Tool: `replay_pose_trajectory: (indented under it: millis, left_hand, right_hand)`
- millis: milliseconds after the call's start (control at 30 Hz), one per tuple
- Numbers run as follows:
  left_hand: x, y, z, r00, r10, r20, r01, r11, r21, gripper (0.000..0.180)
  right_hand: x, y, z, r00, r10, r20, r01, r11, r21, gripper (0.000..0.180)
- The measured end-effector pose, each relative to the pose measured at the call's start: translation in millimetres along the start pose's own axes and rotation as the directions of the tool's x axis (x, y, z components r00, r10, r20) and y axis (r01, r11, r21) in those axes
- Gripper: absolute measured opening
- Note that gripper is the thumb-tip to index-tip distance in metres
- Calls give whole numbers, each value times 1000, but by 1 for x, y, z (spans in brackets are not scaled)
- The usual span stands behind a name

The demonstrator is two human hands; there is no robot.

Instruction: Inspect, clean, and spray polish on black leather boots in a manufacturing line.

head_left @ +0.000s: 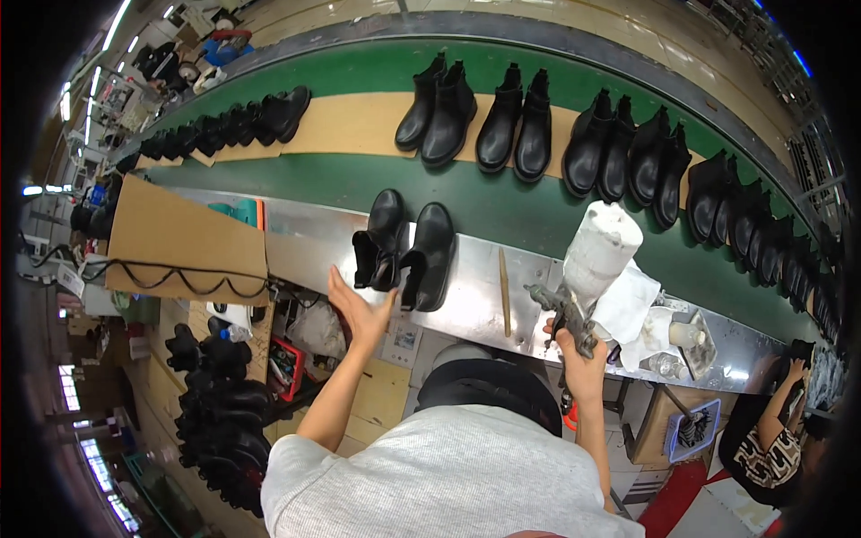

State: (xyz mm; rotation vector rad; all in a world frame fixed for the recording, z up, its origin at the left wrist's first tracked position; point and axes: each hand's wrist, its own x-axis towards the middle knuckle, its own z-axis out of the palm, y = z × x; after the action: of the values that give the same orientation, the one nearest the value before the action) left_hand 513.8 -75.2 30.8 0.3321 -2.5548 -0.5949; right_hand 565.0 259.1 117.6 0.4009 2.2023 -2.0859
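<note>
**Gripping a spray-gun-shaped tool (567, 314) near two black boots (432, 255)**

The right grip (581, 348) is closed around the tool, a knobbly, stained, grey-brown piece with a mottled finish. The left grip (363, 309) is spread wide, thumb and fingers well parted and nothing held, right by the open shafts of the two boots (whether it brushes them, I cannot tell). The boots rest on the table (475, 273), rounded toes pointing away from the person, their black surfaces smooth with a soft sheen.

The table is shiny, reflective metal. A slim tan stick (504, 291) lies to the right of the boots; farther right come a bulky white bundle (610, 235) and crumpled white cloth (625, 305). Beyond runs a long green belt (332, 172), overlaid with flat tan cardboard (345, 124) on which rows of similar boots (448, 125) stand. At left, a cardboard panel (184, 233) rises near stacked dark footwear (224, 412). Another person (771, 448) is at far right, and strip lights (117, 22) glow at upper left.
</note>
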Motion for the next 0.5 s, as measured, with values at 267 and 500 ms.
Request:
replay_pose_trajectory:
  millis: [267,500]
  left_hand:
    - [100,-34,11,918,-369,147,353,585,-731,32]
    - [110,71,-6,925,-315,214,309,296,-904,35]
  right_hand:
    - [19,-20,20,978,-78,194,74,997,28,35]
    - [23,-65,39,974,-192,118,179,978,107,31]
